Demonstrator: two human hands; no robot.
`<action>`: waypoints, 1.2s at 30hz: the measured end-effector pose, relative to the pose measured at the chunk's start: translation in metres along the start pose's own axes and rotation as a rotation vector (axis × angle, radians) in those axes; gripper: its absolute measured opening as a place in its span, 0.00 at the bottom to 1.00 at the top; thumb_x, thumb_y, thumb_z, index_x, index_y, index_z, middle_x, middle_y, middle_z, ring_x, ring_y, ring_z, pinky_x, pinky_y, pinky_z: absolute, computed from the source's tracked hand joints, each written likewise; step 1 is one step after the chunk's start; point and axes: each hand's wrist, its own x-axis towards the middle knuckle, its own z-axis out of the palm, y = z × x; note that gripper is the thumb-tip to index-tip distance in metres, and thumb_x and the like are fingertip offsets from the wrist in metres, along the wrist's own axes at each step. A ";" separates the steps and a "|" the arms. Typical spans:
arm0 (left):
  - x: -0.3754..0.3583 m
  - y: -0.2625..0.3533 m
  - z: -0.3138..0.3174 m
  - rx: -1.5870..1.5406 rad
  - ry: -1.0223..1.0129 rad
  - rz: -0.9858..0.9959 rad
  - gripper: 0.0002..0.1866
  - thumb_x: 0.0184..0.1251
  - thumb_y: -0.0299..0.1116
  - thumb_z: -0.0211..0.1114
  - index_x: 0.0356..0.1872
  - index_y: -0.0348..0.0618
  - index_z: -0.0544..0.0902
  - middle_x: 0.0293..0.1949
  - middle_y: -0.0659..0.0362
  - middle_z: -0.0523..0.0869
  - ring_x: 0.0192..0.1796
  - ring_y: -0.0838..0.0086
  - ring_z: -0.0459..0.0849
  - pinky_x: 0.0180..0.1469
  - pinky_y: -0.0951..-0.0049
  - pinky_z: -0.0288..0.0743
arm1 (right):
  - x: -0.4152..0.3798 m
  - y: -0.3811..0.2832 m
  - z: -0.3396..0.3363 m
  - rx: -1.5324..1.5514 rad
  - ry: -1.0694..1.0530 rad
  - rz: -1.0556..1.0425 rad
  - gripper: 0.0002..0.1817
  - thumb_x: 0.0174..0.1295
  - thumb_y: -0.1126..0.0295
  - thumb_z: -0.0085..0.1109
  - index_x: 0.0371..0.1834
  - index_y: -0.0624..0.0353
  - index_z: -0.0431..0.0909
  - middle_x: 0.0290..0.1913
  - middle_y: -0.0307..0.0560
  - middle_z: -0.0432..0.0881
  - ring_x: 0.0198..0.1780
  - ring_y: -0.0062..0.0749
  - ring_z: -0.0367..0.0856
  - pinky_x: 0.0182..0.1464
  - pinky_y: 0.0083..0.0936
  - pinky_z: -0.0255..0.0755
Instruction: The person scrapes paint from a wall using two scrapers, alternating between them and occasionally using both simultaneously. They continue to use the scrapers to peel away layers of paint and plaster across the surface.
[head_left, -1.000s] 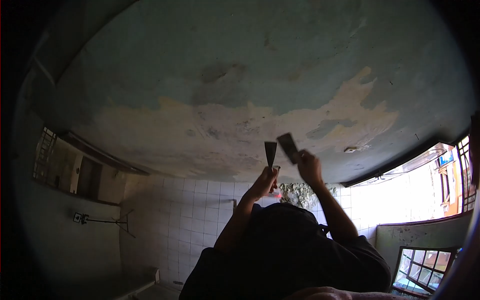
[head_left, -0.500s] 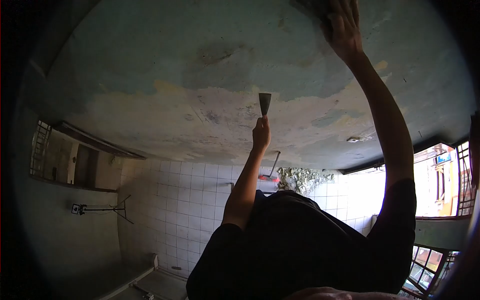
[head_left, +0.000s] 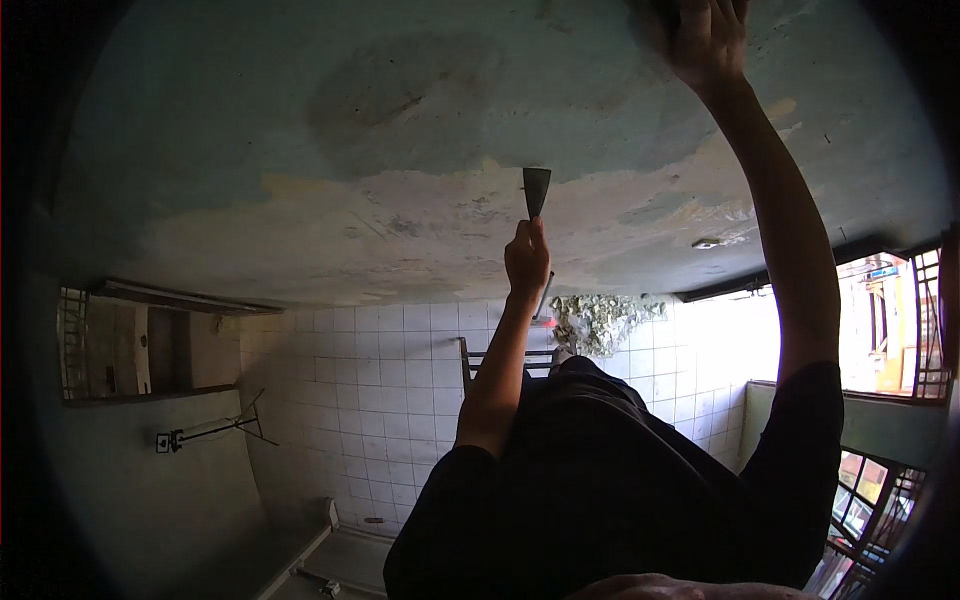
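Observation:
My left hand (head_left: 527,255) is closed around the handle of a paint scraper (head_left: 537,188). The scraper's flat, widening blade points up the wall (head_left: 250,130), its edge where a pale bare strip meets green paint. High at the top edge of view, my right hand (head_left: 710,45) is against the green part of the wall, in shadow. Its fingers are partly cut off by the frame, and I cannot tell whether anything is in them. A darker, damp-looking patch (head_left: 400,100) with a small scuffed mark lies left of both hands.
Below lies a white tiled floor (head_left: 350,375) with a heap of paint flakes (head_left: 605,322) at the wall's foot. A dark metal frame (head_left: 463,350) stands beside my legs. A tripod (head_left: 215,430) is at the left, a wall socket (head_left: 705,243) and bright barred windows (head_left: 930,320) at the right.
My view has shifted, and the wall patches sit further left in it. The scraper has moved slightly up in view. My right hand has slid further past the top edge.

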 end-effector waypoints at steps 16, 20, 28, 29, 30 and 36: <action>0.007 -0.012 0.016 0.077 0.040 0.058 0.20 0.84 0.47 0.50 0.36 0.42 0.75 0.22 0.45 0.81 0.27 0.43 0.83 0.30 0.48 0.72 | -0.001 0.003 0.008 -0.024 0.052 -0.026 0.15 0.76 0.59 0.55 0.51 0.58 0.66 0.71 0.71 0.74 0.73 0.70 0.71 0.75 0.67 0.54; 0.004 -0.020 0.021 0.130 0.051 0.064 0.18 0.84 0.45 0.51 0.36 0.42 0.75 0.21 0.46 0.80 0.26 0.44 0.83 0.29 0.49 0.73 | 0.000 -0.001 0.002 -0.019 0.018 -0.009 0.15 0.76 0.59 0.55 0.51 0.58 0.66 0.71 0.70 0.75 0.74 0.70 0.71 0.76 0.66 0.54; -0.008 -0.020 0.020 0.099 0.086 0.076 0.18 0.84 0.45 0.51 0.37 0.41 0.74 0.22 0.44 0.80 0.27 0.42 0.82 0.29 0.48 0.72 | -0.002 -0.026 0.027 0.267 0.251 0.187 0.16 0.76 0.57 0.56 0.52 0.58 0.67 0.71 0.69 0.74 0.74 0.68 0.71 0.77 0.64 0.53; 0.000 -0.021 0.025 0.087 0.107 0.103 0.18 0.84 0.44 0.51 0.37 0.41 0.74 0.22 0.43 0.80 0.27 0.42 0.82 0.30 0.48 0.72 | 0.004 -0.030 0.035 0.524 0.449 0.372 0.17 0.76 0.57 0.56 0.52 0.58 0.67 0.71 0.69 0.74 0.74 0.68 0.71 0.77 0.64 0.53; 0.008 -0.015 0.026 0.083 0.105 0.111 0.18 0.84 0.44 0.51 0.37 0.41 0.74 0.22 0.43 0.80 0.27 0.42 0.82 0.30 0.48 0.72 | 0.005 -0.018 0.028 0.517 0.452 0.367 0.17 0.76 0.57 0.56 0.52 0.58 0.67 0.71 0.69 0.74 0.74 0.68 0.71 0.77 0.64 0.53; 0.003 -0.010 0.021 0.095 0.094 0.034 0.18 0.84 0.46 0.52 0.37 0.41 0.75 0.23 0.44 0.80 0.29 0.42 0.83 0.30 0.48 0.72 | -0.005 0.003 0.008 0.000 0.064 -0.017 0.18 0.76 0.56 0.55 0.52 0.59 0.67 0.71 0.69 0.74 0.74 0.68 0.71 0.77 0.65 0.53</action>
